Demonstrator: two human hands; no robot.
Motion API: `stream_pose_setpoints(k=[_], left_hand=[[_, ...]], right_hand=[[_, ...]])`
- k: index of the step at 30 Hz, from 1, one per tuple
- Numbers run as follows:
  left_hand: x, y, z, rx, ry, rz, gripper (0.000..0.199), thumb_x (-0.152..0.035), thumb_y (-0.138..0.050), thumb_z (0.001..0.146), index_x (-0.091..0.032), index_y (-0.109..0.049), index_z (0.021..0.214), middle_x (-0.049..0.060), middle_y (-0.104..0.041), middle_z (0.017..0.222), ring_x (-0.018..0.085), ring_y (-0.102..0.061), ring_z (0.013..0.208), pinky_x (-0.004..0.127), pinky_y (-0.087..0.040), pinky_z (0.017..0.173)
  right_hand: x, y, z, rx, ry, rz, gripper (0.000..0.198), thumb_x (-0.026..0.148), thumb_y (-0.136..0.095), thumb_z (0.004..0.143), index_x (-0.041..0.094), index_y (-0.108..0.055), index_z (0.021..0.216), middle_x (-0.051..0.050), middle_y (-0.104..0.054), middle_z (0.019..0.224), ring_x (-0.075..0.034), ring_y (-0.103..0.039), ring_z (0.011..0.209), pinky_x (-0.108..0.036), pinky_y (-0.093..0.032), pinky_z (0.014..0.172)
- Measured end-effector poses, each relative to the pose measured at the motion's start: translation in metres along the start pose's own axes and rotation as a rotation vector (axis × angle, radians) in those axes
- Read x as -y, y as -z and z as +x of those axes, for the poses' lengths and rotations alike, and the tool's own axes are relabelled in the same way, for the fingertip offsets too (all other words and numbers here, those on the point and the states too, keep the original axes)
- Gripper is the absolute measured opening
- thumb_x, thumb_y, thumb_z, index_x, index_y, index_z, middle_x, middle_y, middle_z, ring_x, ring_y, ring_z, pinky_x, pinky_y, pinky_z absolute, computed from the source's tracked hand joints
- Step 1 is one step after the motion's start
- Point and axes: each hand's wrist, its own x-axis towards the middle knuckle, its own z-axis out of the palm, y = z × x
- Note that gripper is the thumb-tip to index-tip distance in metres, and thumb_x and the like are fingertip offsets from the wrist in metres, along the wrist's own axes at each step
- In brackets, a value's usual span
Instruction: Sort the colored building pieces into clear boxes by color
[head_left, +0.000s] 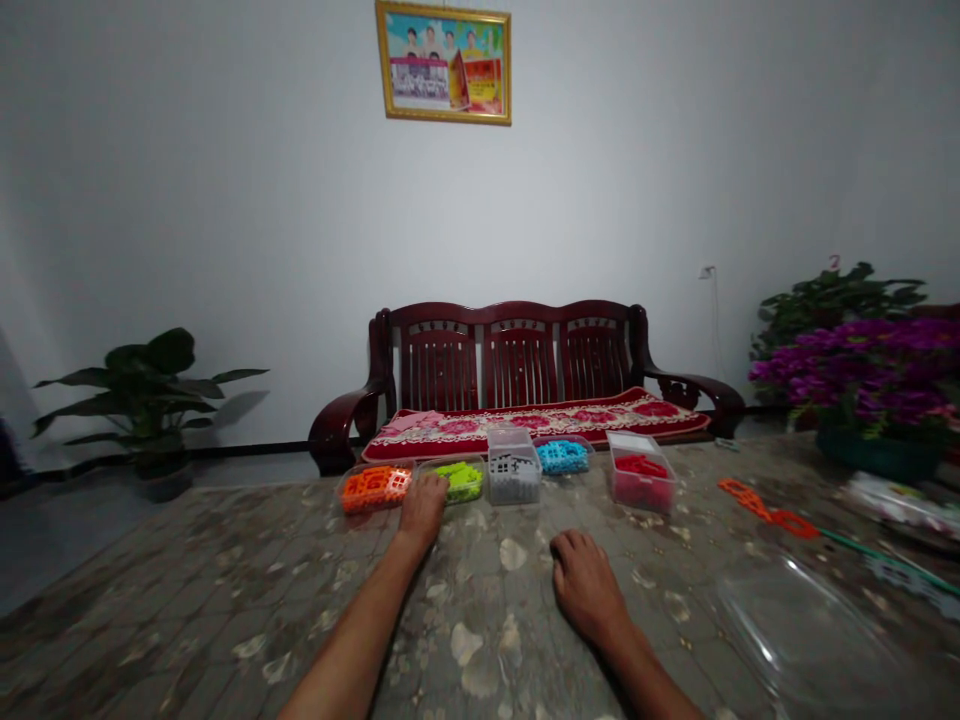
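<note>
My left hand [424,508] reaches forward to the near left edge of a clear box of lime-green plastic pieces [463,481]. Its fingers are bent together, and what they hold, if anything, is hidden. Just left of it stands a clear box of orange plastic pieces [373,488]. My right hand [587,578] rests on the table with curled fingers and nothing visible in them. Beyond it are a box of grey pieces [514,480], a box of blue pieces [562,457] and a box of red pieces [642,481].
A patterned cloth covers the table [480,640]. On the right lie a clear lid [806,625], linked orange pieces [769,510] and a thin green stick [885,558]. Purple flowers [870,370] stand behind them. A wooden bench [517,365] is beyond the table.
</note>
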Motion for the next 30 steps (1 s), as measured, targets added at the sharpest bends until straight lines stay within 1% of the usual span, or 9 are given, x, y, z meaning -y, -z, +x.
stream_pose_setpoints(k=[4, 8, 13, 16, 19, 22, 25, 27, 30], left_hand=[[0.005, 0.017, -0.019, 0.019, -0.093, -0.031, 0.026, -0.010, -0.045, 0.093, -0.018, -0.070, 0.096, 0.011, -0.070, 0.100, 0.028, -0.062, 0.099, 0.039, -0.045, 0.089], [-0.006, 0.024, -0.060, 0.029, -0.189, -0.083, 0.023, -0.018, -0.047, 0.095, -0.021, -0.070, 0.101, 0.009, -0.071, 0.102, 0.027, -0.063, 0.099, 0.038, -0.045, 0.086], [-0.041, 0.021, -0.109, -0.101, -0.347, -0.242, 0.021, -0.027, -0.050, 0.097, -0.025, -0.070, 0.104, 0.006, -0.072, 0.098, 0.026, -0.064, 0.092, 0.037, -0.048, 0.080], [-0.070, 0.023, -0.125, -0.134, -0.395, -0.315, 0.019, -0.026, -0.052, 0.097, -0.026, -0.069, 0.106, 0.005, -0.072, 0.095, 0.026, -0.065, 0.090, 0.036, -0.049, 0.079], [-0.089, 0.028, -0.131, -0.135, -0.409, -0.395, 0.022, -0.024, -0.058, 0.094, -0.028, -0.068, 0.113, 0.005, -0.071, 0.103, 0.026, -0.065, 0.097, 0.038, -0.051, 0.084], [-0.090, 0.029, -0.133, -0.170, -0.370, -0.462, 0.041, -0.029, -0.069, 0.086, -0.030, -0.063, 0.127, 0.008, -0.066, 0.125, 0.031, -0.059, 0.119, 0.047, -0.047, 0.100], [-0.078, 0.022, -0.132, -0.172, -0.289, -0.492, 0.064, -0.038, -0.080, 0.075, -0.031, -0.059, 0.135, 0.011, -0.053, 0.145, 0.040, -0.043, 0.137, 0.061, -0.035, 0.111], [-0.071, 0.015, -0.132, -0.125, -0.224, -0.545, 0.071, -0.040, -0.083, 0.071, -0.030, -0.058, 0.136, 0.013, -0.045, 0.152, 0.042, -0.038, 0.141, 0.064, -0.034, 0.112], [-0.069, 0.006, -0.131, -0.034, -0.137, -0.688, 0.070, -0.031, -0.081, 0.071, -0.028, -0.058, 0.137, 0.014, -0.037, 0.157, 0.039, -0.037, 0.143, 0.060, -0.036, 0.113]], right_hand=[[0.002, 0.003, 0.000, 0.009, -0.005, -0.017, 0.026, 0.013, -0.046, 0.090, 0.020, -0.067, 0.104, -0.010, -0.067, 0.112, -0.025, -0.056, 0.108, -0.036, -0.038, 0.094], [0.003, 0.006, -0.001, 0.015, -0.001, -0.024, 0.026, 0.014, -0.047, 0.091, 0.019, -0.067, 0.106, -0.011, -0.067, 0.113, -0.026, -0.055, 0.109, -0.035, -0.039, 0.094], [0.003, 0.007, -0.001, 0.036, -0.001, -0.013, 0.025, 0.015, -0.048, 0.091, 0.019, -0.068, 0.105, -0.012, -0.067, 0.114, -0.025, -0.057, 0.109, -0.035, -0.041, 0.093], [0.002, 0.009, -0.003, 0.044, 0.003, 0.072, 0.027, 0.012, -0.048, 0.089, 0.019, -0.070, 0.104, -0.010, -0.069, 0.112, -0.023, -0.059, 0.109, -0.033, -0.042, 0.094], [-0.009, 0.024, -0.006, 0.019, -0.015, 0.137, 0.034, 0.008, -0.047, 0.085, 0.020, -0.070, 0.108, -0.008, -0.071, 0.114, -0.020, -0.061, 0.111, -0.030, -0.043, 0.097], [-0.041, 0.057, -0.011, -0.073, -0.071, 0.161, 0.040, 0.012, -0.048, 0.085, 0.020, -0.068, 0.117, -0.008, -0.069, 0.125, -0.021, -0.059, 0.119, -0.031, -0.041, 0.104], [-0.095, 0.103, -0.021, -0.073, -0.158, 0.043, 0.048, 0.022, -0.055, 0.083, 0.020, -0.064, 0.129, -0.010, -0.065, 0.134, -0.028, -0.055, 0.126, -0.041, -0.038, 0.110], [-0.135, 0.131, -0.031, 0.071, -0.206, -0.028, 0.065, 0.029, -0.068, 0.072, 0.022, -0.061, 0.136, -0.011, -0.060, 0.141, -0.034, -0.050, 0.132, -0.047, -0.036, 0.111], [-0.185, 0.156, -0.044, 0.332, -0.264, -0.037, 0.086, 0.023, -0.075, 0.058, 0.022, -0.057, 0.142, -0.013, -0.057, 0.145, -0.036, -0.050, 0.133, -0.046, -0.037, 0.112]])
